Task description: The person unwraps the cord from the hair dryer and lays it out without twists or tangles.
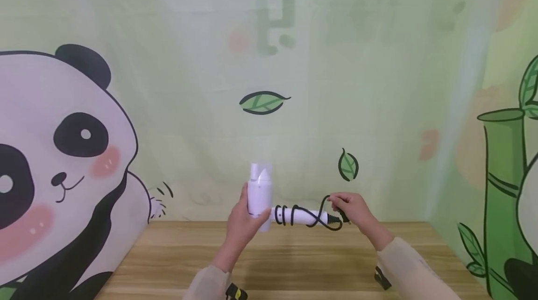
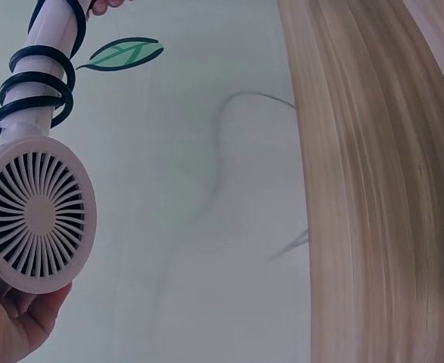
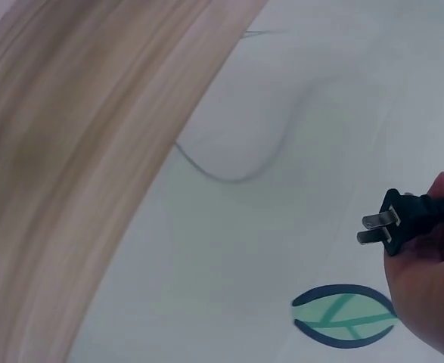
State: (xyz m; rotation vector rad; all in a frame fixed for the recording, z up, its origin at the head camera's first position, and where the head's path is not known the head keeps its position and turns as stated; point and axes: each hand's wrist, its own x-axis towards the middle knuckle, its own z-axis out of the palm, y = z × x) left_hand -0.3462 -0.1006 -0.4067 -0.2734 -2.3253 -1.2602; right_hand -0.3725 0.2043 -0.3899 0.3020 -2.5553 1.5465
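Note:
A white hair dryer (image 1: 259, 196) is held up above the table, its handle (image 1: 300, 216) pointing right. My left hand (image 1: 244, 225) grips the dryer's body, thumb across the front. In the left wrist view the round slotted vent (image 2: 40, 215) faces the camera. Several turns of black cord (image 2: 36, 79) wind round the handle. At the handle's end my right hand (image 1: 350, 206) pinches the cord near its plug. The right wrist view shows the black two-pin plug (image 3: 399, 219) sticking out of that hand, its metal prongs bare.
A wood-grain table (image 1: 311, 262) lies below both hands. Behind it hangs a pale green backdrop (image 1: 189, 103) printed with a panda, leaves and bamboo. Dark wrist straps (image 1: 382, 277) show by both sleeves.

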